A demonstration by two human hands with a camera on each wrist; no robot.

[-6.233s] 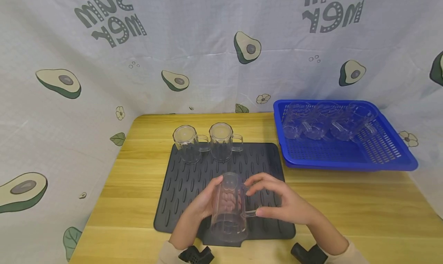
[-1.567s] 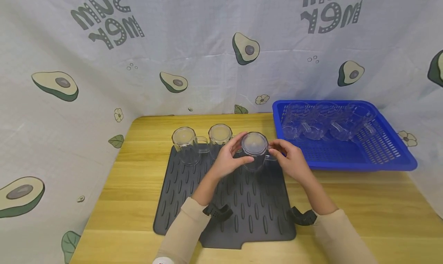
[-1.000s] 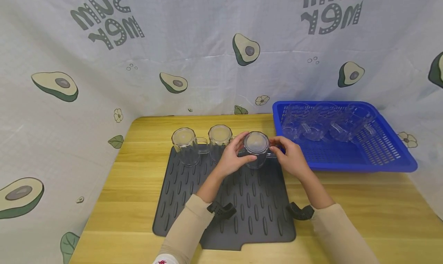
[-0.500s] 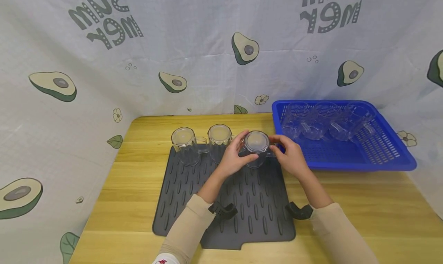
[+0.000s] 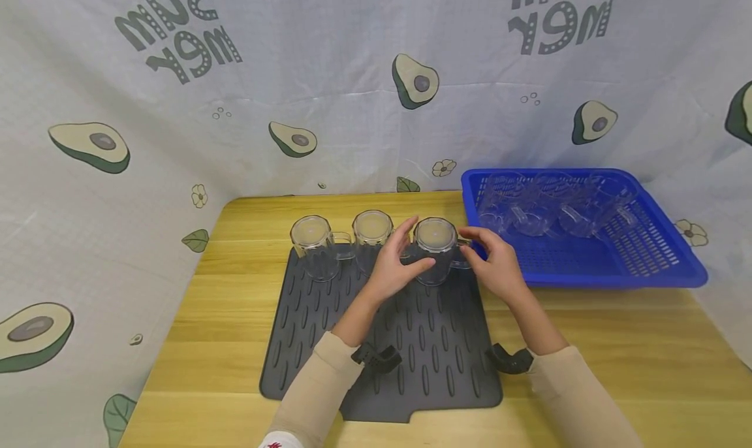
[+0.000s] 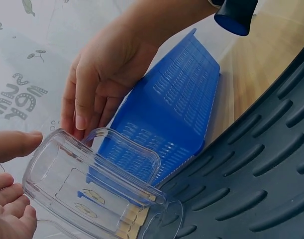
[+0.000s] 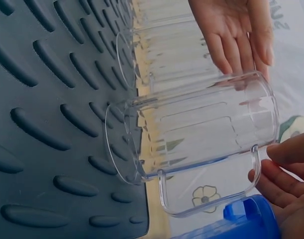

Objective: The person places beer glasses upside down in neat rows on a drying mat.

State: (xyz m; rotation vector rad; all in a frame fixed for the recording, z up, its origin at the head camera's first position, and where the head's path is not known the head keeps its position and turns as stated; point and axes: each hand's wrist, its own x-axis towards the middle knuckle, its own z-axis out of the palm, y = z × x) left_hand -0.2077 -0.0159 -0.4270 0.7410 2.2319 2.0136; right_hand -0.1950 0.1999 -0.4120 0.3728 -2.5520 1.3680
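Note:
A clear glass mug [image 5: 435,252] stands upside down at the back right of the dark drying mat [image 5: 411,343], its handle to the right. My left hand [image 5: 395,268] is spread around the mug's left side, thumb and fingers apart, gripping nothing. On the other side my right hand [image 5: 495,265] hovers by the handle, with its fingers loose; in the right wrist view its fingertips [image 7: 273,174] lie close to the handle, and I cannot tell whether they touch. Two more upside-down mugs, the middle one [image 5: 373,239] and the left one [image 5: 315,245], stand in line with it.
A blue plastic basket [image 5: 587,281] with several clear mugs [image 5: 531,206] lying in it sits at the back right, close to my right hand. Wooden tabletop [image 5: 205,330] surrounds the mat. A white printed cloth [image 5: 352,56] hangs behind and at the sides.
Earlier both hands held the third mug over the mat's front; they then set it upside down beside the other two. Since half a second ago, the fingers have loosened from it.

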